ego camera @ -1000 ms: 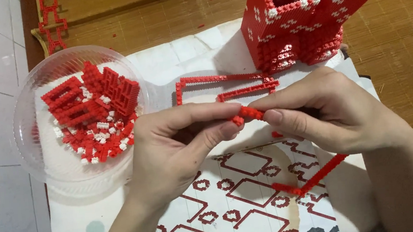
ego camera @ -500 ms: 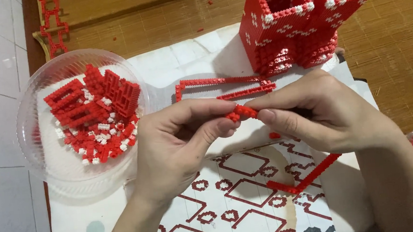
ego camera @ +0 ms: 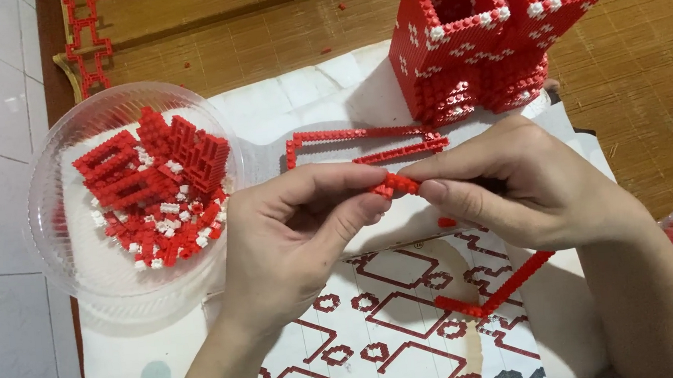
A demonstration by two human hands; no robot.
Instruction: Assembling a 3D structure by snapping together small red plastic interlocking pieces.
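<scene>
Pinching a short red brick strip (ego camera: 394, 184) between them, both hands are meeting over the middle of the sheet (ego camera: 395, 320). The left hand (ego camera: 292, 240) is coming in from seven o'clock, thumb and forefinger clamped on the strip's left end; the right hand (ego camera: 512, 187) is reaching from four o'clock, its fingers (ego camera: 447, 168) closed on the right end. The strip is being held in the air, just above the paper and clear of it.

By the look of it, the person is pressing small bricks together into a longer run, so the joining step is in hand. The next move seems to call for a firm, straight squeeze with both ends kept level, or the tiny pieces may pop apart.

At ten o'clock a clear bowl (ego camera: 78, 257) is holding loose red and white bricks (ego camera: 157, 199). At one o'clock a tall red tower (ego camera: 493, 41) is standing on the mat. Just beyond the hands a thin red frame (ego camera: 365, 143) is lying flat, and at five o'clock an angled strip (ego camera: 504, 288) is resting on the printed pattern.

Compared with a half-second ago, the hands are sitting almost where they were; the grip is looking slightly tighter, the strip barely shifted.
</scene>
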